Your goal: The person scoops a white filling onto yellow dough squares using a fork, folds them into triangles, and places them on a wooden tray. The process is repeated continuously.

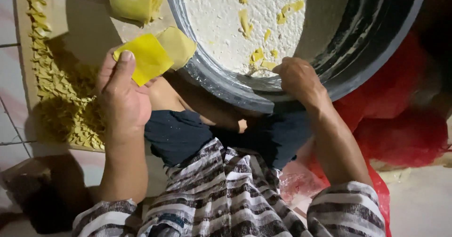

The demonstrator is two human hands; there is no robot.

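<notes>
Yellow sheet (148, 58): pinched flat between the thumb and fingers (123, 62) of the left hand (121, 98), held up beside the basin (226, 84).
Handling: judged thin, light, limp and easily torn; best taken by an edge or corner, pads flat.
Right hand (296, 77): fingers curled into the basin over the white filling (221, 25); whether anything is held cannot be told.
Folded pieces (61, 100): heaped on a board, left.

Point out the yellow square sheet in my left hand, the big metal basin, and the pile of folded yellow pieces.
yellow square sheet (147, 58): head view, middle of its flat face.
metal basin (221, 84): head view, near rim.
pile of folded yellow pieces (66, 105): head view, centre of heap.
</notes>
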